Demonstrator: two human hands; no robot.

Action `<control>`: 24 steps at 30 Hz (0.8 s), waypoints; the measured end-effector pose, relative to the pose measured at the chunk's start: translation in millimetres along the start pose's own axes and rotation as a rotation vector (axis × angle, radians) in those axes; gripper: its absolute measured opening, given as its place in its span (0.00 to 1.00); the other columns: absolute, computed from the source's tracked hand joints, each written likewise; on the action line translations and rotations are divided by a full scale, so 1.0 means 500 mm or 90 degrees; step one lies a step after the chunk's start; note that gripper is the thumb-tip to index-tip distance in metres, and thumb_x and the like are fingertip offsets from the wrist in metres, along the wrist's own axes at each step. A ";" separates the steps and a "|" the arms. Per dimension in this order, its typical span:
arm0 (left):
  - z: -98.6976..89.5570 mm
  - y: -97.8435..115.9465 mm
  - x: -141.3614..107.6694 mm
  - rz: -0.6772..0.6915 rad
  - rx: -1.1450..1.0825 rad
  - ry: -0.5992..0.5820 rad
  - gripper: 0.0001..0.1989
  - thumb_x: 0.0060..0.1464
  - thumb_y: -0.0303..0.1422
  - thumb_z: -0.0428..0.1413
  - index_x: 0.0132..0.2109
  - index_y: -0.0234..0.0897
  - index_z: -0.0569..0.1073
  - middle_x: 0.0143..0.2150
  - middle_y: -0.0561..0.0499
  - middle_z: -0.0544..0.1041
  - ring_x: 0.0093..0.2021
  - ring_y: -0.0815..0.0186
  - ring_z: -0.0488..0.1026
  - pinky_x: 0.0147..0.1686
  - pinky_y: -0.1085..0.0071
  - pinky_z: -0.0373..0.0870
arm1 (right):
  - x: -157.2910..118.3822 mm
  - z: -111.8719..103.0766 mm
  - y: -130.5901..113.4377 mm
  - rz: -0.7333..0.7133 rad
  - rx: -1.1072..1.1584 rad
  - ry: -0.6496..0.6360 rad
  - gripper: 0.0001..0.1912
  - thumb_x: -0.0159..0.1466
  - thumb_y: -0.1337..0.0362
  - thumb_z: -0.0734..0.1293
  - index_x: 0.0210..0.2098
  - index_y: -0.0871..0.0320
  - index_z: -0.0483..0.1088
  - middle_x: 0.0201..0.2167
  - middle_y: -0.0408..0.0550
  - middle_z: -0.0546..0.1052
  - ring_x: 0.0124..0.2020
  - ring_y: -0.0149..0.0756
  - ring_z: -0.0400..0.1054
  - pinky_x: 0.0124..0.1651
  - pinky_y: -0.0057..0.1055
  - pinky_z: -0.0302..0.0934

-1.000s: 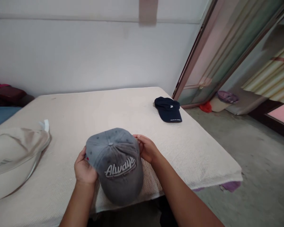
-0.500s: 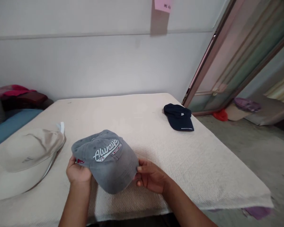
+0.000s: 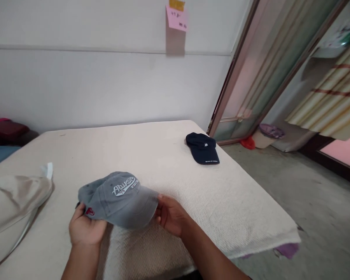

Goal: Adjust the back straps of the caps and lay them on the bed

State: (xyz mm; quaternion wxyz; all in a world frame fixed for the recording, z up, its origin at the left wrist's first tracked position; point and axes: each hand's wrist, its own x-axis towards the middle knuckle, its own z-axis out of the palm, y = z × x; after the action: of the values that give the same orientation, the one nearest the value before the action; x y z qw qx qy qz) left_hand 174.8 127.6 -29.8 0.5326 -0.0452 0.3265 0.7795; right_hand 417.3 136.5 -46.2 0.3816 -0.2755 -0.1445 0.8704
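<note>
A grey baseball cap point(image 3: 116, 202) with white "Always" lettering is held above the cloth-covered table between both hands. My left hand point(image 3: 86, 229) grips its back edge from below, thumb on the outside near a small red emblem. At the brim's right edge, my right hand point(image 3: 172, 216) pinches it between thumb and fingers. A navy cap point(image 3: 202, 148) lies near the table's far right edge, its brim facing me. To the left of my left hand rests a beige cap point(image 3: 14, 206), partly cut off by the frame.
The table wears a cream textured cloth point(image 3: 210, 210). Behind it stands a white wall point(image 3: 105, 89) with a pink note point(image 3: 176, 17). A sliding door point(image 3: 236, 85) and a lined bin point(image 3: 265, 136) are to the right. A dark red bundle point(image 3: 8, 132) sits at far left.
The view has swung to the right, so the things appear further left. The grey cap has been tilted, its brim now pointing more to the right. Both hands keep hold of it.
</note>
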 end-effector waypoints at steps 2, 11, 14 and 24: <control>0.003 -0.007 0.000 -0.011 -0.009 0.002 0.18 0.53 0.26 0.42 0.46 0.38 0.72 0.37 0.50 0.80 0.43 0.62 0.75 0.47 0.64 0.69 | 0.004 -0.003 -0.001 -0.001 0.004 0.008 0.10 0.51 0.62 0.69 0.27 0.60 0.65 0.19 0.41 0.67 0.18 0.24 0.58 0.17 0.20 0.43; 0.023 -0.037 -0.032 -0.040 0.020 -0.027 0.11 0.51 0.29 0.48 0.40 0.33 0.71 0.34 0.46 0.78 0.34 0.61 0.75 0.33 0.61 0.74 | 0.007 -0.006 -0.051 -0.138 0.056 0.007 0.11 0.48 0.68 0.70 0.27 0.60 0.63 0.19 0.37 0.61 0.17 0.20 0.50 0.16 0.18 0.38; 0.023 -0.048 -0.040 -0.095 0.047 -0.016 0.10 0.50 0.32 0.49 0.37 0.31 0.70 0.33 0.44 0.76 0.33 0.59 0.74 0.30 0.60 0.74 | 0.003 -0.010 -0.064 -0.166 0.065 -0.006 0.11 0.50 0.68 0.70 0.28 0.60 0.63 0.19 0.37 0.62 0.17 0.19 0.50 0.16 0.17 0.39; 0.020 -0.071 -0.051 -0.218 0.038 0.002 0.08 0.52 0.34 0.51 0.31 0.33 0.64 0.28 0.47 0.69 0.30 0.64 0.71 0.29 0.62 0.75 | -0.003 -0.013 -0.081 -0.219 0.057 -0.017 0.10 0.52 0.68 0.70 0.28 0.59 0.62 0.19 0.36 0.60 0.17 0.20 0.51 0.17 0.18 0.43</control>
State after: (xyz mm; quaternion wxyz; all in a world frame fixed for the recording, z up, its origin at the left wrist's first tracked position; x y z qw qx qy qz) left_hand 219.2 120.6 -27.5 0.6579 -0.0856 0.3380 0.6675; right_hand 445.9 162.7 -32.2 0.5346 -0.2179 -0.1556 0.8016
